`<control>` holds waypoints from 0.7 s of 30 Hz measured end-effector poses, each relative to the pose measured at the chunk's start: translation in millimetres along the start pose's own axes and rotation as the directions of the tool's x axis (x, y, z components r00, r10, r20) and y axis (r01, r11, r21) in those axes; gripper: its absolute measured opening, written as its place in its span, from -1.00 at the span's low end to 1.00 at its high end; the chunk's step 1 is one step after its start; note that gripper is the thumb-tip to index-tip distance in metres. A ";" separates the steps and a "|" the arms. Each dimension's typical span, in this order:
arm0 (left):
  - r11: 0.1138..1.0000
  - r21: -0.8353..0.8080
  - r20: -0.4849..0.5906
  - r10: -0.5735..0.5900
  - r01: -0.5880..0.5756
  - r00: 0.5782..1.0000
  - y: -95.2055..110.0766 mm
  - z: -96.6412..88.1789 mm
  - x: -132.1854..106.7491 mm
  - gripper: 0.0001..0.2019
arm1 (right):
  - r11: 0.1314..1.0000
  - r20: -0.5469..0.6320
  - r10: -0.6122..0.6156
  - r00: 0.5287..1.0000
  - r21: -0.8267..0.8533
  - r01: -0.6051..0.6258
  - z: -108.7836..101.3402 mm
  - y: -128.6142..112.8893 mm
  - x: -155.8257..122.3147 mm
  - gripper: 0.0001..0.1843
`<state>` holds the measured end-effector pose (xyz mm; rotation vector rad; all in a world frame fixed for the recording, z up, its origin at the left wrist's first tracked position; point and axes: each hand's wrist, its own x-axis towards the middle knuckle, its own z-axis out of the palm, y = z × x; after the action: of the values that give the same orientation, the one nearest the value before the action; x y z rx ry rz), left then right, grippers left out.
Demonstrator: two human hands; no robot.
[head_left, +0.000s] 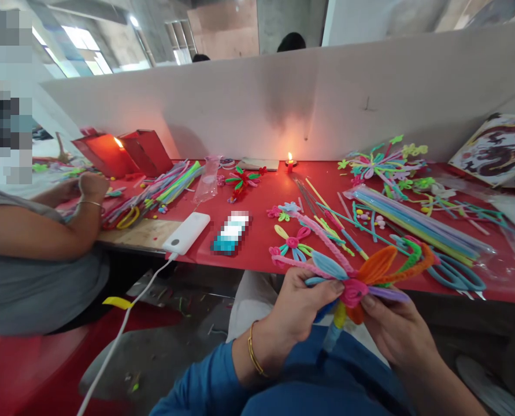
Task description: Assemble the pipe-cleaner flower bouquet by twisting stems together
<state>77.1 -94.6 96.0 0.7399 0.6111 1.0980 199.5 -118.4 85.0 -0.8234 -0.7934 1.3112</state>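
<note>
A fuzzy wire flower (356,283) sits just below the edge of the red table (261,242). The left hand (294,312) and right hand (396,329) pinch it, fingers tight around its pink middle. Two candles (289,162) burn on the table. One white power bank (186,232) lies nearby.
</note>
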 end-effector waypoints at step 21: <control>0.997 -0.047 0.045 -0.055 0.057 0.997 6.8 1.4 0.6 -0.83 | 0.962 0.030 -0.074 0.997 -0.260 0.079 -11.4 6.5 0.0 -0.79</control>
<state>74.6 -92.5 102.2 0.6996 0.5629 1.0388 206.2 -118.6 73.7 -0.9792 -1.0194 1.1619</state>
